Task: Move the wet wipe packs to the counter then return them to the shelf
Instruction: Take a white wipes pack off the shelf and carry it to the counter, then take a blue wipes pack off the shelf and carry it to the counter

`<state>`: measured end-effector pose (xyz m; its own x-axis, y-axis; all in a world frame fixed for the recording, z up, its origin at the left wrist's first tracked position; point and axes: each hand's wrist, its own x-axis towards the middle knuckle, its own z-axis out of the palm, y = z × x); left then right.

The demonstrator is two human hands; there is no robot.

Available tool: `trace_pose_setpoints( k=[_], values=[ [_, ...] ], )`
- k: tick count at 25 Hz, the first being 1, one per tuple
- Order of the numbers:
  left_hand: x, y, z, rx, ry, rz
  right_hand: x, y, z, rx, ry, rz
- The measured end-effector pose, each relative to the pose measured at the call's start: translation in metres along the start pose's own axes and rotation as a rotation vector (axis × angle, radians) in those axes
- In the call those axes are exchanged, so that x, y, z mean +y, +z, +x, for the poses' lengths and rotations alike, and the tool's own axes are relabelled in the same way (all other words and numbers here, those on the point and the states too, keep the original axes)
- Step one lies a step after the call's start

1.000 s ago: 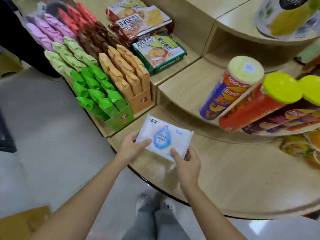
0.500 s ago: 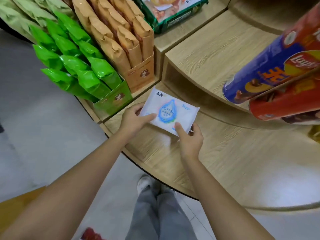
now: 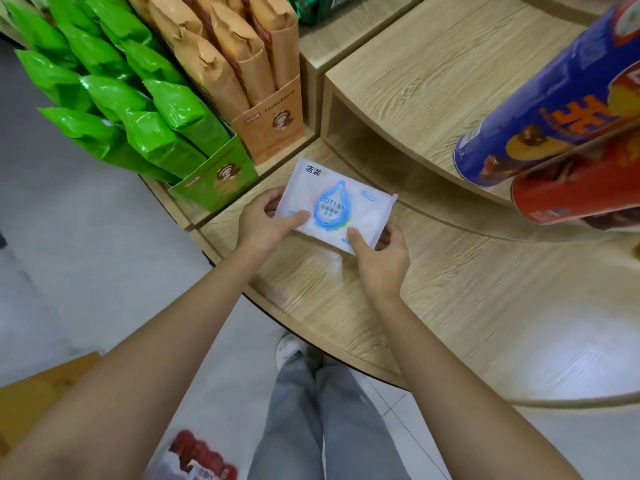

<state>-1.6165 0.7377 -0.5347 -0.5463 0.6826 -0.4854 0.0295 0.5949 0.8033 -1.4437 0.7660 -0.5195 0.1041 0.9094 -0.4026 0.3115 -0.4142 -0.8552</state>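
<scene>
A white wet wipe pack (image 3: 337,194) with a blue drop printed on it is held flat, just above the lowest wooden shelf (image 3: 467,289), near its left end. My left hand (image 3: 266,220) grips the pack's left edge, thumb on top and fingers under it. My right hand (image 3: 379,252) holds the pack's near right corner the same way, thumb on top. I cannot tell whether the pack touches the shelf.
A green display box of green snack packs (image 3: 214,181) and a brown box of paper packs (image 3: 273,129) stand just left of the pack. A raised wooden step (image 3: 415,74) is behind it. Blue (image 3: 554,98) and red chip cans (image 3: 581,192) overhang at right. Grey floor lies below.
The camera has dropped closer to the shelf. Both hands have carried the pack down and forward toward the lowest shelf, and their hold on it is unchanged.
</scene>
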Motion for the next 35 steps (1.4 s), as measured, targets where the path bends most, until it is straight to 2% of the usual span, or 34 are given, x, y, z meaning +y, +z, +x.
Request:
trace_pose_setpoints(
  k=[2, 5, 7, 8, 12, 14, 16, 20, 22, 25, 27, 30, 32, 35],
  values=[
    [0.004, 0.0, -0.006, 0.026, 0.038, 0.012, 0.0, -0.008, -0.001, 0.005, -0.003, -0.064],
    [0.008, -0.004, -0.026, 0.157, 0.136, 0.149, 0.003, -0.034, -0.008, 0.006, -0.067, -0.221],
    [0.012, -0.006, -0.049, 0.138, 0.216, 0.222, 0.004, -0.063, -0.022, -0.035, -0.119, -0.314],
    [0.015, -0.004, -0.063, 0.065, 0.248, 0.266, 0.006, -0.078, -0.032, -0.052, -0.127, -0.35],
    [0.021, 0.021, -0.131, -0.416, 0.47, 0.55, 0.027, -0.148, -0.098, -0.042, -0.059, -0.46],
    [0.02, 0.037, -0.166, -0.564, 0.532, 0.6, 0.046, -0.186, -0.144, -0.007, -0.006, -0.502],
    [0.02, 0.059, -0.201, -0.741, 0.603, 0.7, 0.073, -0.22, -0.197, 0.118, 0.083, -0.481],
    [0.023, 0.128, -0.297, -1.117, 0.897, 0.906, 0.138, -0.273, -0.328, 0.488, 0.338, -0.305],
    [0.034, 0.164, -0.338, -1.185, 1.006, 0.88, 0.163, -0.282, -0.376, 0.597, 0.441, -0.225],
    [0.03, 0.232, -0.446, -1.441, 1.212, 0.848, 0.215, -0.297, -0.47, 0.847, 0.627, -0.044],
    [0.013, 0.271, -0.519, -1.574, 1.29, 0.834, 0.25, -0.299, -0.524, 0.968, 0.752, 0.064],
    [-0.026, 0.321, -0.608, -1.684, 1.368, 0.85, 0.294, -0.318, -0.583, 1.067, 0.899, 0.211],
    [-0.057, 0.348, -0.656, -1.744, 1.38, 0.919, 0.321, -0.356, -0.613, 1.113, 0.936, 0.253],
    [-0.1, 0.374, -0.701, -1.79, 1.364, 1.107, 0.349, -0.434, -0.642, 1.159, 0.887, 0.221]
  ],
)
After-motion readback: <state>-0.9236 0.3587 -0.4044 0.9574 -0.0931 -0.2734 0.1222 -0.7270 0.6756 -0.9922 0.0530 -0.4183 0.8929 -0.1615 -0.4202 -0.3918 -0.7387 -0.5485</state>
